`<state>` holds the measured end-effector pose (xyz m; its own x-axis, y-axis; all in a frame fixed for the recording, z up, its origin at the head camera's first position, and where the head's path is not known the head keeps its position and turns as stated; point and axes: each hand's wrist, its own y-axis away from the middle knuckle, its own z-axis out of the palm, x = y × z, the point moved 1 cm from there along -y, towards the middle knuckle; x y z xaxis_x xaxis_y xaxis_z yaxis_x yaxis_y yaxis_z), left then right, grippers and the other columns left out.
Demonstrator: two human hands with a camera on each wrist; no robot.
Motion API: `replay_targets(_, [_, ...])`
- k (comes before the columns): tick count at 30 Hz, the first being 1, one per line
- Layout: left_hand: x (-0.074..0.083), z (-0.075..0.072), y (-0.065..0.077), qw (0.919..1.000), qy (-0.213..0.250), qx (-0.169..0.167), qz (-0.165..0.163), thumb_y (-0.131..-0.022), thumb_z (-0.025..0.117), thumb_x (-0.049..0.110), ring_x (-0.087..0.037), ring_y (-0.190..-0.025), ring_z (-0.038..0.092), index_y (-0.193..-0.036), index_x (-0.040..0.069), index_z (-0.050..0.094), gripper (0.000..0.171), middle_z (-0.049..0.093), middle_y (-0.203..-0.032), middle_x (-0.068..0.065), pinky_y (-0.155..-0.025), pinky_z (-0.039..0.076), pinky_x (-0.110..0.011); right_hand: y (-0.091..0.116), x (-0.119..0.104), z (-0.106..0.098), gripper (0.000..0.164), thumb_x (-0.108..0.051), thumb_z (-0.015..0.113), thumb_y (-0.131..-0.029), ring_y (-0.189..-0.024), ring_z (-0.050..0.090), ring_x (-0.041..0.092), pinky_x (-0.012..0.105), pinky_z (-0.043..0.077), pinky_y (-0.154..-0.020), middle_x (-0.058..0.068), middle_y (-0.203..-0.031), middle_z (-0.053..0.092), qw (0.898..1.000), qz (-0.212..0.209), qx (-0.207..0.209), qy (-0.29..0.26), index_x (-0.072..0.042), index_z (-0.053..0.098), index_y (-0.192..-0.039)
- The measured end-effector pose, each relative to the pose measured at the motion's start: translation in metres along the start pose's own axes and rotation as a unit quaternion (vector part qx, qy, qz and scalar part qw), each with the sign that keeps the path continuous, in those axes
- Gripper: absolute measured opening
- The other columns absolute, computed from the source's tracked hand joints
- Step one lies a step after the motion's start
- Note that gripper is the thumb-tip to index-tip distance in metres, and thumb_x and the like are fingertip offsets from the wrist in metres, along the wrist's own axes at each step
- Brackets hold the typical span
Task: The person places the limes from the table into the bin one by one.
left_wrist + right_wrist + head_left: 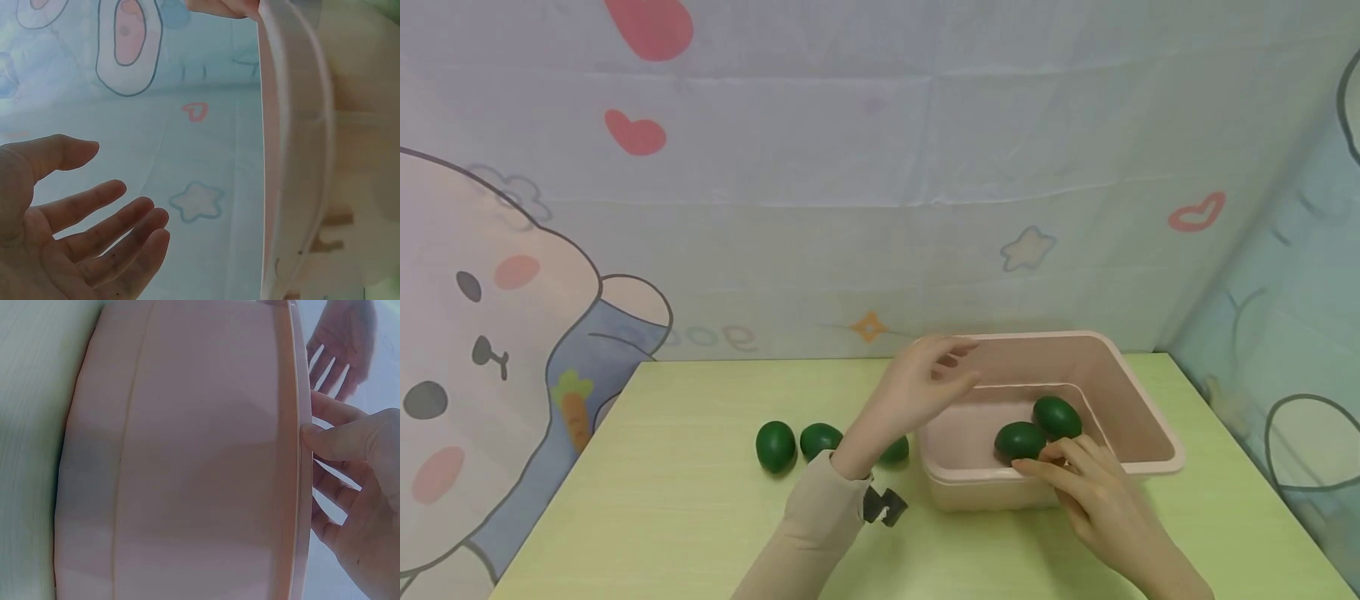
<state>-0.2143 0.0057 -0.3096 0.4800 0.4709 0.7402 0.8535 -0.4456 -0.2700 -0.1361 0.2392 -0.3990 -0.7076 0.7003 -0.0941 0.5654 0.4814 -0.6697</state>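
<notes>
A pink plastic tub (pixel 1150 417) stands on the pale green table (pixel 662 500). Two dark green egg-shaped fruits (pixel 1019 440) (pixel 1057 417) lie side by side inside it. My left hand (pixel 936 377) hovers over the tub's left rim with its fingers relaxed, holding nothing. The left wrist view shows its bare palm (pixel 94 237) beside the tub's rim (pixel 294 156). My right hand (pixel 1051 463) rests at the tub's near rim, fingers reaching over it close to the nearer fruit. In the right wrist view its thumb (pixel 315 436) touches the rim (pixel 303 506).
Three more green fruits (pixel 775 445) (pixel 820 439) (pixel 895 451) lie on the table left of the tub, the third partly hidden behind my left forearm. A printed cartoon cloth (pixel 850 208) hangs behind and on both sides. A black strap clip (pixel 883 505) sits on my left wrist.
</notes>
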Motion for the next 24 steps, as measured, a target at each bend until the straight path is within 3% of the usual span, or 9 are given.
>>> replay_targets(8, [-0.012, -0.001, 0.016, 0.9994, 0.020, 0.025, 0.008, -0.093, 0.063, 0.024, -0.023, -0.113, 0.061, -0.134, 0.020, 0.056, 0.042, 0.059, -0.131, -0.002, -0.094, 0.052, -0.040, 0.000, 0.001, 0.000, 0.053, -0.033, 0.021, -0.105, -0.088, 0.045, 0.010, 0.023, 0.032, -0.080, -0.006, -0.094, 0.058, 1.000, 0.005, -0.006, 0.002, -0.022, 0.073, -0.108])
replay_targets(17, [-0.029, -0.003, 0.034, 0.9976, 0.031, 0.057, -0.021, -0.092, 0.064, 0.028, -0.024, -0.112, 0.061, -0.131, 0.015, 0.059, 0.041, 0.063, -0.127, -0.007, -0.090, 0.053, -0.043, 0.000, 0.000, 0.000, 0.053, -0.031, 0.021, -0.105, -0.088, 0.044, 0.010, 0.023, 0.031, -0.080, -0.007, -0.093, 0.057, 1.000, -0.001, -0.001, -0.001, -0.022, 0.072, -0.108])
replay_targets(24, [-0.042, -0.004, 0.046, 0.9947, 0.024, 0.093, -0.039, -0.093, 0.064, 0.027, -0.021, -0.107, 0.063, -0.128, 0.017, 0.061, 0.037, 0.064, -0.124, -0.005, -0.088, 0.053, -0.037, -0.001, -0.001, -0.001, 0.052, -0.030, 0.021, -0.105, -0.087, 0.044, 0.010, 0.022, 0.031, -0.081, -0.007, -0.093, 0.056, 1.000, -0.010, 0.008, -0.005, -0.021, 0.072, -0.108])
